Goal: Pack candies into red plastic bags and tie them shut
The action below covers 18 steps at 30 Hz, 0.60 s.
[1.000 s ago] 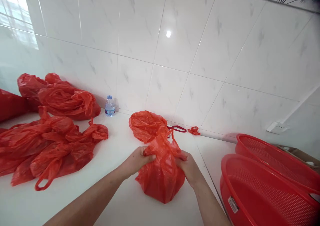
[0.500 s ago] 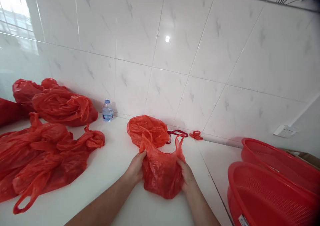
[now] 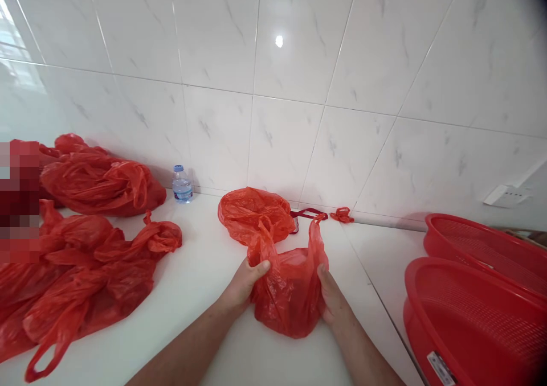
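White tiles cover the wall (image 3: 217, 44), and below it a white desk (image 3: 200, 226) is seen. Midway between the two hands, a red bag (image 3: 293, 300) is held upright, its two handles raised and its mouth spread. Its left side is gripped by the left hand (image 3: 245, 283), thumb laid on the front; its right side is gripped by the right hand (image 3: 332, 298), fingers partly hidden behind it. Whether its base is borne by the desk cannot be told. Just behind the bag, a red bundle (image 3: 252, 209) is set near the wall, with a dark red strap (image 3: 314, 210) beside it. Well to the left, a bottle (image 3: 183, 188) and a pile of bags (image 3: 94, 278) are placed; to the right, two red baskets (image 3: 421, 335) are seen.
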Motion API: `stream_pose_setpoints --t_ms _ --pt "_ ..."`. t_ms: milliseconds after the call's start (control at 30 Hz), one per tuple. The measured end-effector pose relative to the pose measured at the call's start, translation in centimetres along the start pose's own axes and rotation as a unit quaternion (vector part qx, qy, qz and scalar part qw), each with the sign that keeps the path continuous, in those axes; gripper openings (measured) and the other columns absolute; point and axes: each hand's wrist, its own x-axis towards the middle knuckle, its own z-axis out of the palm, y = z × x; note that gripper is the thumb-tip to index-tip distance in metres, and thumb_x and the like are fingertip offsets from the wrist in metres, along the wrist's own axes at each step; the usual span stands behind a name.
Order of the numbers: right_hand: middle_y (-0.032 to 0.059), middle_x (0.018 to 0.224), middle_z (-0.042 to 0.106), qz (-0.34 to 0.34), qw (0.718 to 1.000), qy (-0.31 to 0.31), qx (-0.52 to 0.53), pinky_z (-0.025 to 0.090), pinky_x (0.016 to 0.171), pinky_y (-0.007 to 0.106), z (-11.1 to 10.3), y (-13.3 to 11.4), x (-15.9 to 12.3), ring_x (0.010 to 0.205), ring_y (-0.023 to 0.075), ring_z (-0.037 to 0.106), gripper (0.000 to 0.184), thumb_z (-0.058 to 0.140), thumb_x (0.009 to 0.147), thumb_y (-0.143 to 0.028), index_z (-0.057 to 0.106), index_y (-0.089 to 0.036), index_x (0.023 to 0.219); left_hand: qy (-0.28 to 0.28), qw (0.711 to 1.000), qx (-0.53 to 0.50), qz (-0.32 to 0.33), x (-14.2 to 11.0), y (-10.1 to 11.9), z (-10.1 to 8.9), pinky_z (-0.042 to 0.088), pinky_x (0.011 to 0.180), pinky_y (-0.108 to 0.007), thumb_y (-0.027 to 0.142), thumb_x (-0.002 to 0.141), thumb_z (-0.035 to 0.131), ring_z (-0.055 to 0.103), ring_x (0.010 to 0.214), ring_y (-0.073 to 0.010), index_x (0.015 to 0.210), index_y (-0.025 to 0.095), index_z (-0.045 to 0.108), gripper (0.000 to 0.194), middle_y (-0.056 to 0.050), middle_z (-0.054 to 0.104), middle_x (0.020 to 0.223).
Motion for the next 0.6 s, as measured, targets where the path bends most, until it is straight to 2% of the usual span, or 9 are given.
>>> stream_pose_setpoints --t_ms 100,200,300,400,467,600 --pt "0.0125 0.112 0.065 0.001 0.998 -0.038 -0.052 0.048 0.087 0.043 0.6 -0.3 -0.4 0.103 0.0291 0.061 0.057 0.072 0.068 -0.049 0.059 -0.021 0.116 -0.004 0.999 0.014 -0.039 -0.3 0.0 0.5 0.049 0.085 -0.038 0.025 0.072 0.073 0.064 0.094 -0.0274 0.105 0.017 0.06 0.036 -0.011 0.068 0.101" --pt "0.0103 0.107 0.068 0.022 0.997 0.011 -0.067 0.048 0.087 0.041 0.4 0.0 -0.2 0.097 0.0268 0.064 0.044 0.075 0.069 -0.035 0.063 -0.019 0.108 0.035 0.998 -0.023 -0.05 -0.3 -0.2 0.6 0.05 0.083 -0.036 0.022 0.073 0.071 0.066 0.09 -0.0255 0.097 0.015 0.061 0.027 -0.01 0.069 0.095" --pt "0.0092 0.101 0.07 0.047 0.995 0.084 0.01 0.051 0.083 0.04 -0.3 0.4 0.3 0.095 0.0265 0.065 0.037 0.073 0.069 -0.033 0.065 -0.018 0.102 0.104 0.992 -0.051 -0.058 -0.2 -0.4 0.4 0.052 0.081 -0.036 0.023 0.074 0.069 0.067 0.087 -0.0246 0.094 0.016 0.06 0.023 -0.009 0.07 0.089" --pt "0.0093 0.092 0.071 0.074 0.987 0.112 0.09 0.053 0.077 0.039 -0.9 0.5 0.5 0.092 0.0272 0.066 0.029 0.071 0.071 -0.034 0.066 -0.017 0.095 0.15 0.984 -0.058 -0.08 -0.1 -0.6 0.3 0.053 0.08 -0.038 0.022 0.075 0.068 0.068 0.084 -0.0254 0.093 0.015 0.06 0.021 -0.009 0.07 0.087" --pt "0.0086 0.089 0.071 0.083 0.984 0.111 0.113 0.053 0.075 0.038 -1.1 0.6 0.5 0.09 0.0261 0.066 0.026 0.069 0.073 -0.034 0.065 -0.018 0.093 0.148 0.983 -0.066 -0.088 -0.2 -0.7 0.3 0.052 0.082 -0.04 0.024 0.077 0.066 0.067 0.086 -0.0263 0.094 0.015 0.06 0.021 -0.011 0.07 0.091" --pt "0.0036 0.077 0.069 0.102 0.981 0.096 0.132 0.052 0.072 0.031 -0.9 1.0 0.4 0.075 0.0187 0.066 0.016 0.066 0.076 -0.032 0.065 -0.018 0.083 0.074 0.988 -0.09 -0.105 -0.4 -0.7 0.5 0.048 0.09 -0.042 0.03 0.081 0.06 0.063 0.099 -0.0292 0.108 0.011 0.062 0.033 -0.015 0.067 0.104"
